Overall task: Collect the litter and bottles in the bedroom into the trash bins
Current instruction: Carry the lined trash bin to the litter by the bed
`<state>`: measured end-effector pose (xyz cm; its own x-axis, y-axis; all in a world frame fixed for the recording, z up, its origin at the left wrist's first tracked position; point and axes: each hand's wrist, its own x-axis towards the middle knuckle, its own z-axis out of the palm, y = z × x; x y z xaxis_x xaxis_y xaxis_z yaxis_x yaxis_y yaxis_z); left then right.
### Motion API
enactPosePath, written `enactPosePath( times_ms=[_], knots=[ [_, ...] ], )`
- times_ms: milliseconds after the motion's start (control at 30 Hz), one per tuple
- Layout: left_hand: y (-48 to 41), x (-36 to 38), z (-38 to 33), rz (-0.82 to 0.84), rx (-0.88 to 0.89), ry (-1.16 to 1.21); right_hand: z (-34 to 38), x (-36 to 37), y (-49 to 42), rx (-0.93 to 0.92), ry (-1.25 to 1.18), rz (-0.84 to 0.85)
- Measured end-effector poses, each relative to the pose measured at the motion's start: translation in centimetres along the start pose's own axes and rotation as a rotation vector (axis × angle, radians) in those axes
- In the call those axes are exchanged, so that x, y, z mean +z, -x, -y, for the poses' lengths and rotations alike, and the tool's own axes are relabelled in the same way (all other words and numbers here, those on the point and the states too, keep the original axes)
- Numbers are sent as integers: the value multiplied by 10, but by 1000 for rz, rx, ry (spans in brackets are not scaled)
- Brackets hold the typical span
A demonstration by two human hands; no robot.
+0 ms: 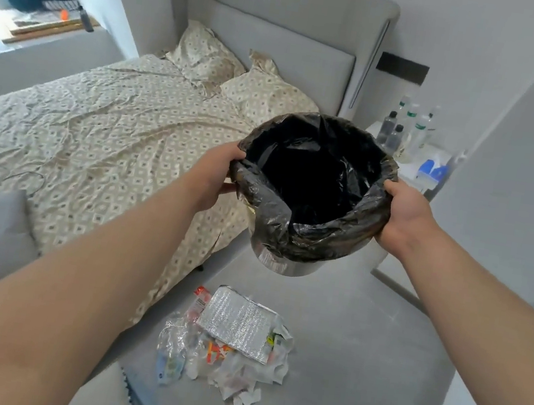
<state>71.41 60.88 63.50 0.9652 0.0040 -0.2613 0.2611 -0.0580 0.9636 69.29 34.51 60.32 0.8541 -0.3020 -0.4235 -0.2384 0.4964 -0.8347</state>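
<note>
I hold a round metal trash bin lined with a black bag in the air above the grey rug. My left hand grips the bin's left rim and my right hand grips its right rim. The bag's inside looks dark with nothing showing in it. Below the bin, a pile of litter lies on the rug: a silver foil pouch, crumpled paper and clear plastic wrappers. Several plastic bottles stand on the white nightstand at the right, behind the bin.
A bed with patterned sheets and two pillows fills the left side. The grey rug runs along its right edge. A white wall closes the right. A blue tissue pack lies on the nightstand. A dark bottle stands on the window sill.
</note>
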Motion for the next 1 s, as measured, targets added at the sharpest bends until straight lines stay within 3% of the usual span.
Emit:
enactPosePath(
  times_ms=[200, 533, 733, 1000],
  knots=[
    [-43, -5, -9, -66, -1, 18, 17, 33, -50, 45, 12, 81],
    [-97, 22, -54, -30, 43, 5, 60, 41, -81, 23, -47, 19],
    [-133, 23, -61, 81, 84, -15, 55, 44, -97, -11, -102, -42],
    [-193, 11, -27, 355, 71, -109, 3, 51, -100, -82, -205, -232]
  ],
)
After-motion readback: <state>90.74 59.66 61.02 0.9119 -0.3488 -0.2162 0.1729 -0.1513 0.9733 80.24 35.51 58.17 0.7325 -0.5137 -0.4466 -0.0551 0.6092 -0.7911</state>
